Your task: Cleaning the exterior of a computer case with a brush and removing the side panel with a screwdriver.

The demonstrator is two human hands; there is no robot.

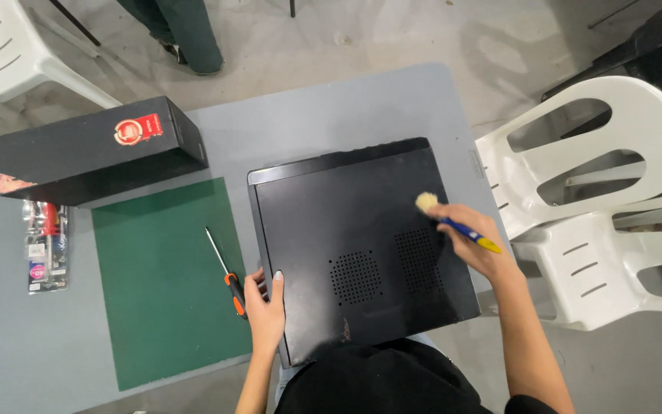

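- I'm gripping a small brush (pixel 453 220) in my right hand (pixel 475 241), fingers wrapped tight around its blue handle, the yellow end poking out past my knuckles toward the chairs.
- The pale bristles are resting on the black computer case (pixel 362 245), near its right edge, just above the right-hand patch of vent holes.
- The case is lying flat on its side, partly on the grey table (pixel 331 107), with its near corner hanging over toward my lap.
- My left hand (pixel 264 303) is bracing the case at its left edge, thumb up on the top panel and fingers curled down along the side, holding nothing but the case itself.
- Just beside that hand, a screwdriver (pixel 224 270) with an orange and black handle is lying on the green mat (pixel 162 291), its tip pointing away from me.
- Farther left, a long black box (pixel 93 149) with a red label is sitting on the table at the mat's top edge, and a small clear packet (pixel 46 245) is lying below it.
- White plastic chairs (pixel 599 192) are standing just to my right.
- Someone's leg (pixel 193 34) is showing beyond the table's far side.
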